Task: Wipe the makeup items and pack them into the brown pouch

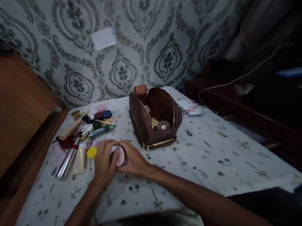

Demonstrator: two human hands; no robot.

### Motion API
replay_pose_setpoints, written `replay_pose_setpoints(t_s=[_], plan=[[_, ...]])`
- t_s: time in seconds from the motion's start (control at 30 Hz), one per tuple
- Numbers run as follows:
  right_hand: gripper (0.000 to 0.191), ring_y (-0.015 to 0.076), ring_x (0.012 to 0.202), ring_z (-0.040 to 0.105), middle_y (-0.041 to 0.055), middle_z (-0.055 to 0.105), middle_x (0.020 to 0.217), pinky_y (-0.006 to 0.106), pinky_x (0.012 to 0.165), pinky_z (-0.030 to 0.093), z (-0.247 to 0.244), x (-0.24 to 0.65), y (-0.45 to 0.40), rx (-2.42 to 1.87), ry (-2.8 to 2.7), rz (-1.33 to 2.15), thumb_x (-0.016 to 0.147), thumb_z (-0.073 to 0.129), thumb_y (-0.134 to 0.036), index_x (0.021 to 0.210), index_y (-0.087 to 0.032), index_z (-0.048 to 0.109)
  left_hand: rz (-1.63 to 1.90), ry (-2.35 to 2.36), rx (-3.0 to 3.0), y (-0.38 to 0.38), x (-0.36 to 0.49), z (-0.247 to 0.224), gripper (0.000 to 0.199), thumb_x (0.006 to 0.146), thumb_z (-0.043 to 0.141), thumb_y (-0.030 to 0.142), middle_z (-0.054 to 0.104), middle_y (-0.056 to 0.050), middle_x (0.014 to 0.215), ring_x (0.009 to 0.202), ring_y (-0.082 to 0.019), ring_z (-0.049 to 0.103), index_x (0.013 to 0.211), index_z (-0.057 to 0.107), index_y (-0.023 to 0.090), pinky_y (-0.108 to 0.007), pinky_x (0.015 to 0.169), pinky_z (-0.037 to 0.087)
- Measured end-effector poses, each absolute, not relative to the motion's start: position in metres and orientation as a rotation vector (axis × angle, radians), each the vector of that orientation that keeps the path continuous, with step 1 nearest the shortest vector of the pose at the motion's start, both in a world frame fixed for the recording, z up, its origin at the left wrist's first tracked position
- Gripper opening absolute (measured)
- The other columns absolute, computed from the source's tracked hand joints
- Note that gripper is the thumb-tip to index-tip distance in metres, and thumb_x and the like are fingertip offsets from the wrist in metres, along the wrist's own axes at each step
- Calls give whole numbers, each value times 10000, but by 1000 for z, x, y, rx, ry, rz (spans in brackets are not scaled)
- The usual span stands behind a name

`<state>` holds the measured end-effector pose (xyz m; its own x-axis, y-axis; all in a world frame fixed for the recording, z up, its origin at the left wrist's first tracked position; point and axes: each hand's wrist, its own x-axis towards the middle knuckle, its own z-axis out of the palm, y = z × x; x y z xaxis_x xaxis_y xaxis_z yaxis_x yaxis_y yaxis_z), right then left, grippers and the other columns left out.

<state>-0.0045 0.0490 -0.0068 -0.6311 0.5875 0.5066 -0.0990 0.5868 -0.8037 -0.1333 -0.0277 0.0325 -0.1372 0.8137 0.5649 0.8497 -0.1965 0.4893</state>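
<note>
Close together over the front of the table, my left hand (102, 163) and my right hand (134, 160) are both closed around a small round container with a pink face (121, 155). Fingers cover much of it, so its exact kind is unclear. Just left of my left hand is a round yellow cap (92, 153). Beside that lie a cream tube (79, 160) and a shiny silver cylinder (66, 163). To the right of my hands, a brown toiletry bag (155, 136) stands with its zipped top gaping and some items inside.
More cosmetics spread behind my left hand, among them a clear tube with a green cap (100, 131), a blue-lidded jar (107, 115) and a beige tapered tube (70, 129). A patterned cloth (208, 164) covers the table. A wooden panel (16, 112) borders the left side; a patterned wall (122, 70) rises behind.
</note>
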Motion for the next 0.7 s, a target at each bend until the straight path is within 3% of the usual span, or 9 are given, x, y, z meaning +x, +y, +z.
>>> replay_pose_setpoints(t_s=[0.23, 0.4, 0.53, 0.7], plan=[[737, 241, 1087, 590, 70, 597, 1168, 365, 945, 482, 5, 2, 51, -421, -1833, 1160, 564, 865, -286, 1216, -221, 530, -2038, -2457, -1520, -13, -142, 43, 353, 847, 593, 520, 677, -32, 943, 861, -197, 616, 989, 647, 201, -270, 734, 476], [807, 233, 1095, 595, 70, 596, 1190, 355, 968, 469, 18, 9, 51, -369, -1646, 1249, 541, 896, -336, 1246, -220, 521, -2696, -2593, -1072, -5, -128, 45, 512, 550, 820, 463, 692, -12, 786, 753, -218, 659, 948, 674, 177, -286, 665, 521], [771, 211, 1071, 602, 62, 596, 1183, 326, 947, 479, 39, 19, 55, -325, -1506, 1352, 536, 877, -275, 1212, -219, 510, -2733, -2638, -971, -2, -115, 36, 502, 499, 800, 394, 718, -22, 789, 828, -251, 676, 943, 707, 178, -323, 741, 547], [741, 193, 1063, 614, 55, 596, 1184, 314, 931, 493, 75, 40, 68, -249, -1395, 1506, 530, 870, -240, 1154, -229, 471, -2553, -2551, -1379, 4, -108, 25, 503, 553, 785, 520, 745, -60, 879, 934, -281, 666, 913, 733, 173, -368, 878, 533]])
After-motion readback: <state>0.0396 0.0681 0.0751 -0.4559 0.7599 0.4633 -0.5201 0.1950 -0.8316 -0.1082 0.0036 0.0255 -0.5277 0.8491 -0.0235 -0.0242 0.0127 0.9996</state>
